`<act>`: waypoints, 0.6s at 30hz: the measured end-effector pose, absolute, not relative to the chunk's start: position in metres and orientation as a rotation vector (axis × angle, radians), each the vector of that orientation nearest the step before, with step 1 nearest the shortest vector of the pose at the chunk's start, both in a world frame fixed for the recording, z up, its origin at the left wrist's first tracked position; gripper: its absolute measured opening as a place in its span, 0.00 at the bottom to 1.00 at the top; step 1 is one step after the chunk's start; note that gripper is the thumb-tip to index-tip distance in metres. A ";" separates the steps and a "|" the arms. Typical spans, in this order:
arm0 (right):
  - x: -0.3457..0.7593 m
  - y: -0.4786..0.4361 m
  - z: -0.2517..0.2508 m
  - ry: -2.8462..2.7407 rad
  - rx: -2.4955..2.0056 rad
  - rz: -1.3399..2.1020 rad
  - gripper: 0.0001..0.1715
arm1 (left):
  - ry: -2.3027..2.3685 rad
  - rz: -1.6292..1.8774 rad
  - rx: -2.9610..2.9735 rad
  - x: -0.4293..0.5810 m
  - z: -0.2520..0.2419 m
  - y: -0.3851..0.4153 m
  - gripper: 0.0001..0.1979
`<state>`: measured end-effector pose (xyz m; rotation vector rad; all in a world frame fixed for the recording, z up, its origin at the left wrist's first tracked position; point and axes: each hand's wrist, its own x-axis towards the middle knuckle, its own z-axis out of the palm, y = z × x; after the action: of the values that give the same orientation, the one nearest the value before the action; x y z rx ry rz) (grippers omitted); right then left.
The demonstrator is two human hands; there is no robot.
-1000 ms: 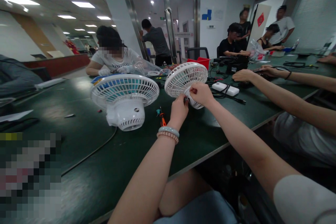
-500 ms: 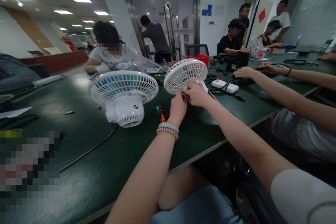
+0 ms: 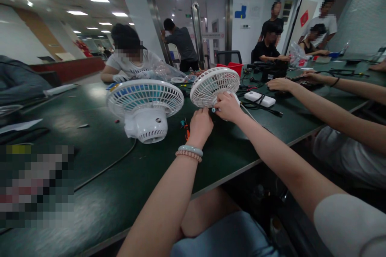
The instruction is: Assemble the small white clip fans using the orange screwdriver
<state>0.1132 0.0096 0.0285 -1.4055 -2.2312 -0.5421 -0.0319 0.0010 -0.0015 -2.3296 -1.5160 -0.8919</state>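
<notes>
A small white fan point(image 3: 214, 86) lies tilted on the dark green table point(image 3: 99, 192), its grille facing away from me. My right hand point(image 3: 227, 106) is closed round the fan's rear housing. My left hand point(image 3: 199, 125), with two bead bracelets on the wrist, is curled just below it; its fingers point away and what they hold is hidden. A small blue tip shows between the two hands. A second white fan with blue blades point(image 3: 145, 104) lies face down to the left, untouched.
A small orange and teal screwdriver point(image 3: 186, 125) lies by my left hand. A white power bank point(image 3: 259, 98) with black cables sits beyond the fan. Another person's arms point(image 3: 316, 108) reach over the table from the right. Several people sit or stand at the far side.
My left hand has dropped lower and left from the fan's back. My right hand moved up onto the rear housing. The fan tilted slightly.
</notes>
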 end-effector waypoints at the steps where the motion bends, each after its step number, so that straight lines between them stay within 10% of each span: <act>1: 0.113 0.010 0.028 -2.232 -1.402 -0.541 0.11 | -1.532 -0.848 -2.343 -0.035 -0.002 0.002 0.11; 18: 0.113 0.010 0.028 -2.249 -1.416 -0.553 0.12 | -1.653 -0.605 -2.537 -0.031 -0.007 0.010 0.10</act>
<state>0.1128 0.0096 0.0284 -1.4159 -2.2486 -0.5531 -0.0314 0.0098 -0.0072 -2.5368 -1.6528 -0.6055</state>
